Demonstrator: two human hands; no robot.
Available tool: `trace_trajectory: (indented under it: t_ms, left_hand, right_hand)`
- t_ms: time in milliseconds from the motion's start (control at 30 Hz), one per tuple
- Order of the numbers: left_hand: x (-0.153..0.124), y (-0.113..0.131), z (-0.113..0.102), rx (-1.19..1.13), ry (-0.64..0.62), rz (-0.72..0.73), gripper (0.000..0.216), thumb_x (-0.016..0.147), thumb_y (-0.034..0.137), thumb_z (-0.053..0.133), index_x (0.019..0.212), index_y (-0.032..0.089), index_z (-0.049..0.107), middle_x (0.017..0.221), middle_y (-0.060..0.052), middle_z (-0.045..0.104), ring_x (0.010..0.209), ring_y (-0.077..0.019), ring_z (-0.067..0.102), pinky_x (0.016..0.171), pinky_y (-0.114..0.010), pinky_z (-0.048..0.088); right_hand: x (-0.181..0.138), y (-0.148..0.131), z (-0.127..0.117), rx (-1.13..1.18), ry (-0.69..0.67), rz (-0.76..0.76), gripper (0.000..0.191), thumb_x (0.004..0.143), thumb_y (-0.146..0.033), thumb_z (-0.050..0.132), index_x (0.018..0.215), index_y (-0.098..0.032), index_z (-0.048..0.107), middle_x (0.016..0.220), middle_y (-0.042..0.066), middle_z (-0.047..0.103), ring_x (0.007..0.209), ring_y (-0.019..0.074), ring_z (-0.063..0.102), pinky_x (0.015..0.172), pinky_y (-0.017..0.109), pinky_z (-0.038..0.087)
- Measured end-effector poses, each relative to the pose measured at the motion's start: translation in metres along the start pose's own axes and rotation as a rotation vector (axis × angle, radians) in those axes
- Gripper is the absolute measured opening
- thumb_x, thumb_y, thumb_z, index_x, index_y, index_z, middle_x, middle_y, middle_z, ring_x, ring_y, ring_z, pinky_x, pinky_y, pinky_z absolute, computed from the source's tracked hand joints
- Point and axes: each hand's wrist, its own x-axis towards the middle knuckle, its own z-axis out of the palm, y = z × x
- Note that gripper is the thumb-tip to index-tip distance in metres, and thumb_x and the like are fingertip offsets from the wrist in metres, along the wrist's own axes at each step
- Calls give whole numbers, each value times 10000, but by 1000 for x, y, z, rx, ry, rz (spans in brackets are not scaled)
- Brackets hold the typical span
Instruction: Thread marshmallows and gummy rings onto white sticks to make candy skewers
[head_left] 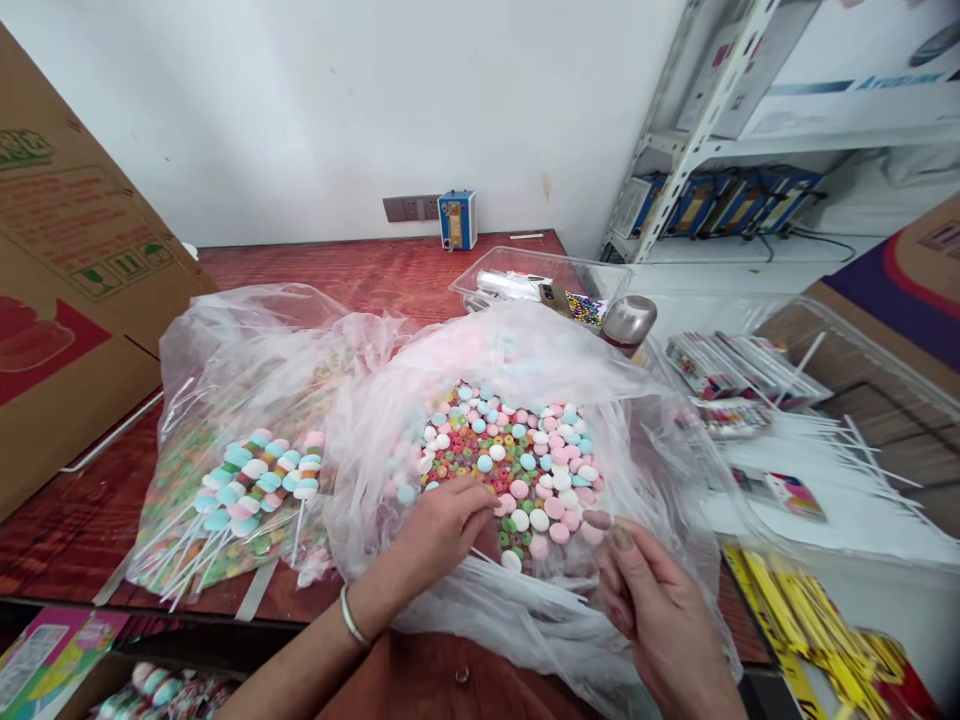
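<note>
A clear plastic bag [360,470] lies spread in front of me, holding pink, white and blue round candies [559,480] and fruit-coloured ring candies [457,455]. My left hand [450,520] reaches into it, fingers curled down at the candies; what they grip, if anything, is hidden. White sticks [517,582] lie at the bag's near side, below that hand. Over the bag's right part, my right hand [652,600] is closed in a pinch, thumb against fingers, and what is between them cannot be made out. Left of the bag, several candy skewers [255,480] on white sticks rest on another bag [169,480].
A cardboard box [75,270] stands at the left. Behind the bag are a clear tray [480,262] and a small blue box [457,220] by the wall sockets. To the right, a clear bin [847,530] holds white sticks and packets, with yellow wrappers [817,630] below.
</note>
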Motion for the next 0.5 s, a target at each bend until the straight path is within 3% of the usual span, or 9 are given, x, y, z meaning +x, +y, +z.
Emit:
trace_trajectory:
  t_ms: [200,400,500]
  left_hand:
    - [20,-9,21,112,-90,-131,136,904,189,536,830,183,649,922,-54,641,888,-196,600,809,-312,443]
    - [17,-14,17,28,95,-276,44,859,221,566,847,186,589,745,9,595,684,-147,537,648,-262,387]
    - [24,-14,14,-11,162,-273,71,865,231,546,844,189,599,707,18,576,641,-135,506,619,-252,370]
  right_hand:
    - [-10,29,-17,-140,-1,32,424,823,-589,629,946,-187,680,564,-81,326,457,64,271,398,186,165]
    - [2,37,-22,-339,-80,-42,439,862,-597,550,943,-187,683,552,-61,387,489,100,347,419,197,271]
    - [7,31,-24,-469,-75,-117,408,898,-553,507,977,-191,677,562,-48,442,494,112,370,434,208,293]
